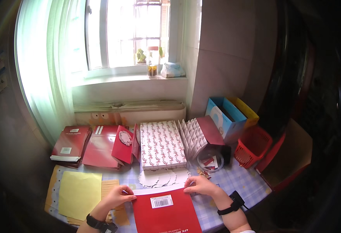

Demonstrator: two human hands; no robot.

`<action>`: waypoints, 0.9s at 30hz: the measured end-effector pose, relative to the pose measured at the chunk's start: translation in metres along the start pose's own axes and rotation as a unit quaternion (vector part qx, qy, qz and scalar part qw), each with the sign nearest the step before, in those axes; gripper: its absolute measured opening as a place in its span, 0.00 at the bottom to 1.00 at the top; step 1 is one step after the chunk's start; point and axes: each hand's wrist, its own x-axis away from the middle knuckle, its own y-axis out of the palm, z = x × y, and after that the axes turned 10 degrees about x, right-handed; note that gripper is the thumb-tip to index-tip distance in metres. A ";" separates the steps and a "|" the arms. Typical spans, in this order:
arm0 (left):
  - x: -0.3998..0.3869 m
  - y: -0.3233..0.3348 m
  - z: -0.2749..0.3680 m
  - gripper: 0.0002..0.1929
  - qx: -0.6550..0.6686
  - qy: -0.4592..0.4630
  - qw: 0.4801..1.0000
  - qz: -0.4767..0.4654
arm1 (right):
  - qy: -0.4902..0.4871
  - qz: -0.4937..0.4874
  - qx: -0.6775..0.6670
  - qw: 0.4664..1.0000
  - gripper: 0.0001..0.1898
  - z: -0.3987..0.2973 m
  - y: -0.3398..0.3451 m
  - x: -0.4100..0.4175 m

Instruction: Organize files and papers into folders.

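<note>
A flat red packet (164,214) with a white strip along its far edge and a barcode label lies before me, its near end cut off by the frame. My left hand (118,197) pinches its far left corner between thumb and fingers. At the far right corner, my right hand (201,185) grips the same strip. Just beyond it, several white scalloped paper cutouts (158,177) overlap. A block of white cards or paper (162,144) with a red ribbon-like print rests behind those. A yellow paper sheet (80,195) lies left of my left hand.
Red packets (71,142) are stacked at the back left, near a folded red card (122,145). Rightward are fanned printed papers (193,134), a round clear container (210,161), a red plastic basket (252,147), a blue box (225,116) and an open carton (289,157).
</note>
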 end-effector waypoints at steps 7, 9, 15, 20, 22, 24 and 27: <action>0.004 -0.004 -0.005 0.08 -0.189 0.045 0.979 -0.055 | -0.053 -0.030 0.113 0.992 0.10 0.011 0.000 -0.001; 0.008 0.003 -0.003 0.07 -0.238 0.081 0.966 -0.059 | -0.048 -0.050 0.161 0.985 0.09 0.000 0.000 0.003; 0.010 0.001 0.007 0.10 -0.301 0.033 0.947 -0.108 | -0.071 -0.042 0.238 0.968 0.09 -0.001 0.003 0.003; 0.013 0.003 0.008 0.10 -0.318 0.041 0.939 -0.126 | -0.066 -0.065 0.245 0.965 0.09 -0.005 0.003 0.005; 0.014 0.004 0.009 0.10 -0.312 0.047 0.940 -0.133 | -0.060 -0.076 0.243 0.965 0.09 -0.007 0.004 0.006; 0.015 0.006 0.011 0.09 -0.307 0.045 0.943 -0.121 | -0.068 -0.063 0.205 0.974 0.11 -0.011 0.008 0.006; 0.017 0.008 0.009 0.07 -0.285 0.085 0.950 -0.099 | -0.126 0.031 0.185 0.974 0.14 -0.014 0.017 0.004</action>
